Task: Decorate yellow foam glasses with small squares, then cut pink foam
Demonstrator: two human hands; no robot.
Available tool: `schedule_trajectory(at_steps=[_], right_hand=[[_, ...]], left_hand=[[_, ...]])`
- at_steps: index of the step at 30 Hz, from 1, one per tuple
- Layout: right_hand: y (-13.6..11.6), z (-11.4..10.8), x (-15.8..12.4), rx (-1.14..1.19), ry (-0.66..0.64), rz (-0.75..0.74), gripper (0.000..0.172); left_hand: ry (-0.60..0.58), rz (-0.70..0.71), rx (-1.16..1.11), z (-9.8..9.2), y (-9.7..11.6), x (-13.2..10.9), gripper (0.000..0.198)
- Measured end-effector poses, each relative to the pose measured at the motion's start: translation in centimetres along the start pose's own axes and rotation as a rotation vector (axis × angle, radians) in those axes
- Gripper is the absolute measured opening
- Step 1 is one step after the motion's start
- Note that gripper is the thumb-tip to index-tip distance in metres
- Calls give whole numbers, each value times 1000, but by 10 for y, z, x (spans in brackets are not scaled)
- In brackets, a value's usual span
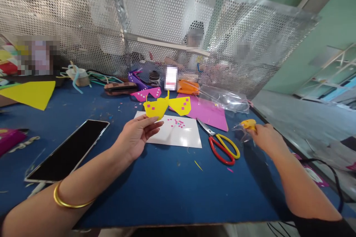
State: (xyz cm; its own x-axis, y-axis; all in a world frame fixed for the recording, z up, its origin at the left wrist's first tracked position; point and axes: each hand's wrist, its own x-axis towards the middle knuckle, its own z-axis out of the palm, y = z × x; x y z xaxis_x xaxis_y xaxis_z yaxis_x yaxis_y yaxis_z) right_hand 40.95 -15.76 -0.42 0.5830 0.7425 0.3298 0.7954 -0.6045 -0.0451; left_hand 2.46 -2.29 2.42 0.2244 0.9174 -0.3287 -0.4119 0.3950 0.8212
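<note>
My left hand (140, 133) pinches the lower left edge of a yellow paper cut-out (180, 106), two-lobed and dotted with small pink squares. Below it on the table lies a white sheet (167, 137) bearing a cluster of tiny pink paper squares (178, 123). Over at the right, my right hand (268, 139) is closed around a small yellow object (248, 124), with something clear like plastic beside it; blur hides its exact kind. Between my hands rest scissors (222, 144) with one red and one yellow handle loop, blades pointing to the white sheet.
Behind the cut-out are a pink cut-out (147, 94), a pink-purple sheet (211, 113), an orange pouch (188, 87) and a clear plastic bag (225, 98). A dark-screened phone (69, 152) lies at left. A perforated metal screen (167, 18) borders the table's back; people sit beyond.
</note>
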Motion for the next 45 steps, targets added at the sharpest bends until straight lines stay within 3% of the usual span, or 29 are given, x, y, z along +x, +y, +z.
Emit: schedule_trajectory(at_steps=[3, 5, 7, 11, 13, 15, 19, 24, 28, 37, 45], right_hand=[[-19, -24, -11, 106, 97, -62, 16], [-47, -37, -19, 232, 138, -154, 24], [-86, -41, -23, 384, 74, -291, 23], [-164, -14, -14, 562, -186, -477, 12], [-188, 7, -5, 579, -274, -485, 7], [-201, 26, 2, 581, -354, -475, 14], [-211, 42, -1, 619, -453, -507, 22], [-228, 35, -15, 625, -468, -559, 14], [-235, 35, -16, 566, -452, -573, 18], [-235, 38, -18, 532, -449, -586, 26], [-229, 41, -15, 721, -502, -481, 22]], left_hand=[[-3, -15, -11, -1, 3, 0, 13], [1, -22, -18, 0, 4, 0, 13], [14, -30, -23, 0, 6, 1, 13], [37, -55, -25, -1, 7, 2, 12], [49, -61, -27, -1, 7, 3, 11], [60, -68, -37, -2, 8, 4, 11], [37, -100, -52, -2, 8, 3, 10], [32, -117, -51, -3, 6, 2, 10], [42, -102, -41, -4, 5, 5, 11], [3, -86, -13, -4, 2, 5, 10], [21, -74, -19, -6, -1, 6, 10]])
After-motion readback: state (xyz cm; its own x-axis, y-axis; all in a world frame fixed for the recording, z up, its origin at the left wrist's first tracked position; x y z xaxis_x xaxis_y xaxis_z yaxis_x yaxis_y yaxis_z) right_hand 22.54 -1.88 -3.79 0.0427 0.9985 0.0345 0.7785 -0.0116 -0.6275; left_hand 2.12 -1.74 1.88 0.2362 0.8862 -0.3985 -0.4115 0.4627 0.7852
